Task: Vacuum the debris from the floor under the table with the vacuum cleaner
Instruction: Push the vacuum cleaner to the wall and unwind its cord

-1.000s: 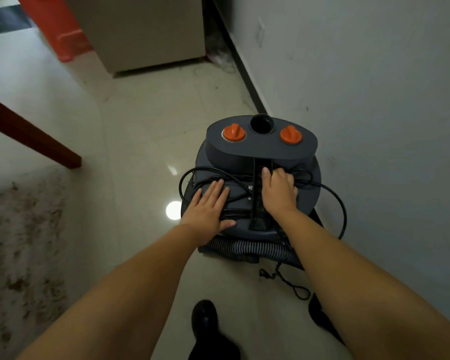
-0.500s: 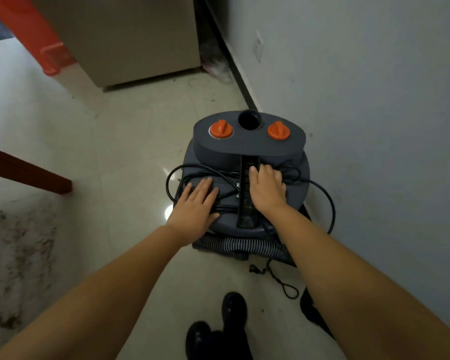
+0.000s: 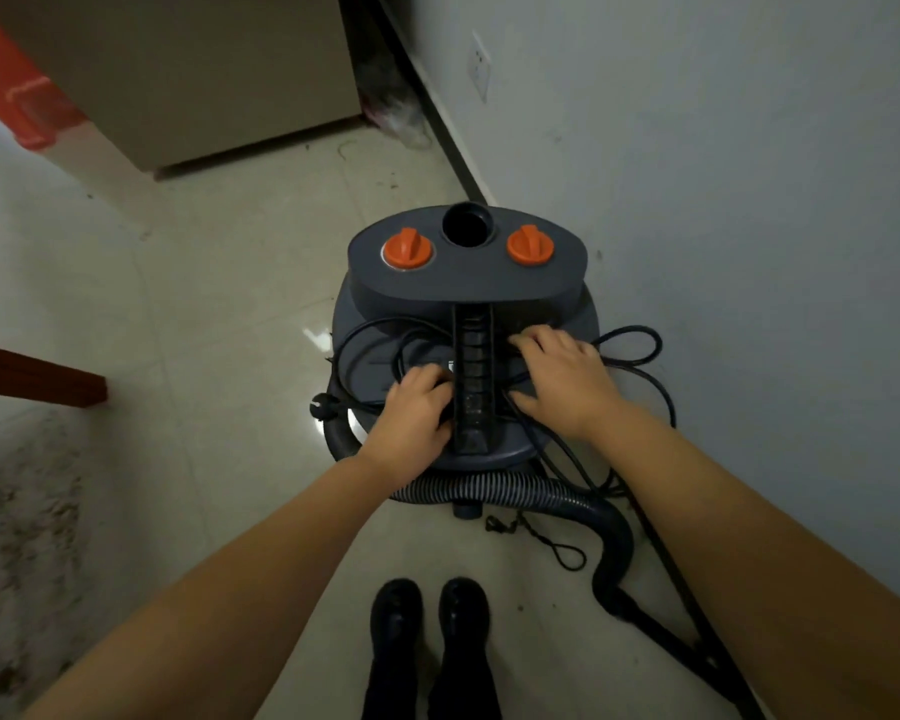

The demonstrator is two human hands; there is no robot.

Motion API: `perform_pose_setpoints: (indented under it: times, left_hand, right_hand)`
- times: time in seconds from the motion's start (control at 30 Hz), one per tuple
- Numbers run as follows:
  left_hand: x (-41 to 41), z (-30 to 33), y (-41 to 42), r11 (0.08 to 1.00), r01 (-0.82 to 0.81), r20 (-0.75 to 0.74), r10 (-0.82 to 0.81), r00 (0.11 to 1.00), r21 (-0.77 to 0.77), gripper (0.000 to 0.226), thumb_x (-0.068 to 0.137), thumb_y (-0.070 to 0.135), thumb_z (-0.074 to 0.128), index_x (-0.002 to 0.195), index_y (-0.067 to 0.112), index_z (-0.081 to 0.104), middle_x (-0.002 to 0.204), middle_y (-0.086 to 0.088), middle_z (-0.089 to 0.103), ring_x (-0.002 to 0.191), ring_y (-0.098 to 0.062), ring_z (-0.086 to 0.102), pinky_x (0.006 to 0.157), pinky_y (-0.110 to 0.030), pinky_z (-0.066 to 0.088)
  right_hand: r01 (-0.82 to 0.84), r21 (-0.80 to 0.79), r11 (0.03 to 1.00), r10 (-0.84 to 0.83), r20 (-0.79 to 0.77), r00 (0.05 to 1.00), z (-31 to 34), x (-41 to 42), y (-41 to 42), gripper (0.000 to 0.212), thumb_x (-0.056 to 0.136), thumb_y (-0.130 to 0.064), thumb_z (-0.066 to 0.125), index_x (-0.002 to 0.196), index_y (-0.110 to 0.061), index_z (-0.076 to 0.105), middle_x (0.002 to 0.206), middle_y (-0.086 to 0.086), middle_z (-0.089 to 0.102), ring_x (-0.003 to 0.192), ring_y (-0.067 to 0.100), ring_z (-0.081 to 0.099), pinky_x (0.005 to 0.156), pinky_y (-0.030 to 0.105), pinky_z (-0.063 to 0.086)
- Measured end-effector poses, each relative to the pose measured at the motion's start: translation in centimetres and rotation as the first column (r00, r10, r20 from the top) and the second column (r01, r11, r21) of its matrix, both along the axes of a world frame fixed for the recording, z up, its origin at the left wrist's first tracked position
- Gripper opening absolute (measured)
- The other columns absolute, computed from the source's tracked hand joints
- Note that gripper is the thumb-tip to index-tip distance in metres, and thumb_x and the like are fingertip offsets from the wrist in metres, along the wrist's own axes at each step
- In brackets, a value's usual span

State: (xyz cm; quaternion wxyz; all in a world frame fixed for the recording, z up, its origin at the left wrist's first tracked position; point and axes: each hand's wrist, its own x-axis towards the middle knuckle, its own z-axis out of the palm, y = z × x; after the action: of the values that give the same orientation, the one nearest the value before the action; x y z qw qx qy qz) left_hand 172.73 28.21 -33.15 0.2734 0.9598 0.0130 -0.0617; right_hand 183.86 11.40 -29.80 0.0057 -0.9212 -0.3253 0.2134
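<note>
The dark grey canister vacuum cleaner (image 3: 468,283) with two orange knobs stands on the tile floor beside the right wall. Its black power cord (image 3: 630,345) lies in loose loops over the top, and the plug (image 3: 326,407) hangs off the left side. My left hand (image 3: 417,413) has its fingers curled into the cord just left of the ribbed carry handle (image 3: 473,376). Right of the handle, my right hand (image 3: 562,376) rests on the cord with the thumb spread out. The ribbed hose (image 3: 489,485) curves round the near side. Brown debris (image 3: 17,537) covers the floor at the far left.
A dark wooden table leg (image 3: 37,379) juts in at the left. A beige cabinet (image 3: 188,70) and a red object (image 3: 17,101) stand at the back, with a plastic bag (image 3: 396,111) in the corner. A socket (image 3: 479,65) is on the wall. My black shoes (image 3: 427,615) are below.
My left hand has gone from lying flat on the vacuum top to curling into the cord by the handle. My right hand has shifted right, and a cord loop now hangs out there.
</note>
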Motion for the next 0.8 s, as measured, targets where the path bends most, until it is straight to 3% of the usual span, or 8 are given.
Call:
perform_pose_setpoints:
  times: [0.2, 0.33, 0.47, 0.57, 0.63, 0.7, 0.77, 0.8]
  left_hand:
    - [0.0, 1.0, 0.0, 0.997, 0.005, -0.035, -0.003, 0.999, 0.074, 0.046, 0.083, 0.012, 0.062, 0.127, 0.006, 0.054, 0.127, -0.011, 0.05, 0.119, -0.031, 0.043, 0.105, -0.041, 0.032]
    - [-2.0, 2.4, -0.4, 0.995, -0.104, 0.023, 0.104, 0.994, 0.005, 0.05, 0.082, 0.004, 0.061, 0.131, 0.007, 0.051, 0.129, -0.012, 0.053, 0.121, -0.032, 0.046, 0.105, -0.045, 0.036]
    - [-4.0, 4.5, -0.7, 0.982, -0.184, 0.062, 0.186, 0.981, -0.033, 0.031, 0.085, -0.001, 0.055, 0.115, 0.005, 0.059, 0.112, -0.013, 0.058, 0.104, -0.031, 0.053, 0.087, -0.04, 0.045]
    - [-4.6, 6.7, -2.6, 0.962, -0.232, -0.116, 0.216, 0.969, -0.143, 0.018, 0.092, 0.008, 0.05, 0.104, 0.005, 0.063, 0.098, -0.01, 0.061, 0.093, -0.024, 0.055, 0.08, -0.032, 0.046]
    - [-4.3, 7.6, -5.0, 0.917, -0.309, -0.397, 0.193, 0.897, -0.253, 0.025, 0.097, 0.023, 0.046, 0.097, 0.005, 0.063, 0.089, -0.009, 0.063, 0.088, -0.025, 0.06, 0.076, -0.03, 0.046]
    - [-3.6, 7.8, -7.9, 0.748, -0.525, -0.692, 0.124, 0.711, -0.405, 0.041, 0.098, 0.044, 0.039, 0.094, 0.01, 0.061, 0.098, -0.01, 0.062, 0.099, -0.026, 0.059, 0.088, -0.032, 0.045]
    - [-2.4, 7.9, -10.8, 0.331, -0.783, -0.833, -0.02, 0.553, -0.527, 0.059, 0.093, 0.059, 0.035, 0.125, 0.013, 0.053, 0.131, -0.012, 0.053, 0.125, -0.023, 0.048, 0.109, -0.038, 0.034]
    - [-1.7, 7.8, -12.0, 0.084, -0.833, -0.837, -0.049, 0.544, -0.547, 0.07, 0.09, 0.063, 0.033, 0.139, 0.014, 0.042, 0.142, -0.008, 0.045, 0.132, -0.022, 0.041, 0.113, -0.04, 0.029]
  right_hand:
    - [0.1, -0.027, 0.995, -0.102, -0.063, 0.993, 0.1, -1.2, 0.3, 0.033, 0.094, -0.022, 0.053, 0.119, -0.002, 0.046, 0.117, 0.019, 0.059, 0.104, 0.037, 0.058, 0.069, 0.037, 0.042]
    - [0.155, -0.069, 0.985, -0.164, -0.137, 0.977, 1.1, -2.3, -1.9, 0.028, 0.098, -0.023, 0.045, 0.113, 0.0, 0.053, 0.11, 0.022, 0.063, 0.097, 0.037, 0.06, 0.068, 0.035, 0.04]
    - [0.392, -0.006, 0.92, -0.381, -0.249, 0.89, 3.4, -1.8, -6.5, 0.03, 0.099, -0.022, 0.042, 0.111, 0.0, 0.058, 0.11, 0.026, 0.064, 0.098, 0.037, 0.061, 0.078, 0.039, 0.048]
    - [0.551, 0.059, 0.832, -0.522, -0.252, 0.815, 6.5, -1.5, -10.9, 0.021, 0.099, -0.017, 0.045, 0.102, -0.004, 0.062, 0.103, 0.024, 0.065, 0.091, 0.035, 0.06, 0.07, 0.033, 0.044]
    - [0.6, 0.084, 0.796, -0.556, -0.291, 0.779, 8.6, -2.0, -12.6, 0.018, 0.099, -0.018, 0.048, 0.097, -0.008, 0.062, 0.096, 0.018, 0.064, 0.086, 0.03, 0.058, 0.062, 0.029, 0.036]
    - [0.618, 0.102, 0.78, -0.557, -0.339, 0.758, 10.0, -2.6, -13.3, 0.024, 0.099, -0.02, 0.047, 0.103, -0.006, 0.067, 0.096, 0.017, 0.065, 0.086, 0.029, 0.058, 0.061, 0.028, 0.035]
    - [0.634, 0.108, 0.766, -0.552, -0.396, 0.734, 11.0, -3.5, -13.6, 0.025, 0.099, -0.021, 0.047, 0.102, -0.008, 0.069, 0.082, 0.009, 0.064, 0.076, 0.022, 0.059, 0.057, 0.023, 0.036]
    - [0.637, 0.094, 0.765, -0.545, -0.432, 0.718, 11.4, -3.9, -13.8, 0.024, 0.099, -0.02, 0.047, 0.1, -0.01, 0.069, 0.071, 0.001, 0.058, 0.066, 0.014, 0.054, 0.052, 0.016, 0.035]
